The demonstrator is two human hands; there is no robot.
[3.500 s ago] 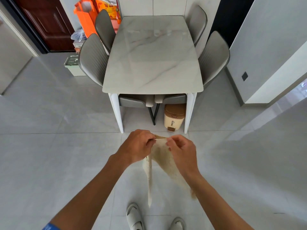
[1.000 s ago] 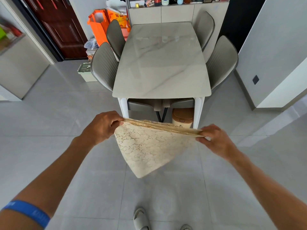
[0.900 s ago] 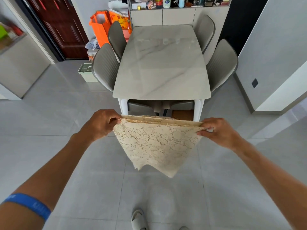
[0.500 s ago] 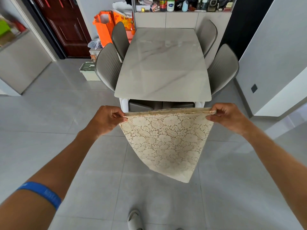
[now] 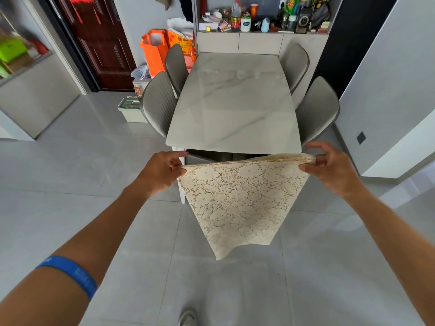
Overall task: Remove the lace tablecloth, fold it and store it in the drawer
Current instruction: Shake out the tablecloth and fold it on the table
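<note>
Lace tablecloth [image 5: 237, 198] is off the worktop [image 5: 233, 107], held in the air in front of it, above the floor [image 5: 70, 184]. Cream openwork lace, floral and leaf motifs, floor tone shows through the holes. Folded into several layers: stacked edges visible along the top, which runs taut and roughly level between the hands. Below that it hangs in a tapering panel to a rounded lower corner, lower edge slightly curled.

Left hand [image 5: 160, 172]: fingers pinched on the top left corner, thumb on top. Right hand [image 5: 329, 168]: thumb and lower fingers grasp the top right corner, the upper fingers lifted and spread. Blue band [image 5: 70, 274] on the left forearm, print on it unreadable.

Worktop: glossy pale marble-look slab, grey veining, rounded corners, white legs. Four grey ribbed-back chairs [image 5: 157, 104], two per side. Floor is large matte grey tile.

Behind: shelf [image 5: 259, 31] crowded with bottles and jars, labels too small to read. Orange paper bag [image 5: 155, 50] just beside the far left chair; bag next to it has red print, illegible. Dark red panelled door [image 5: 98, 38] on the left.
</note>
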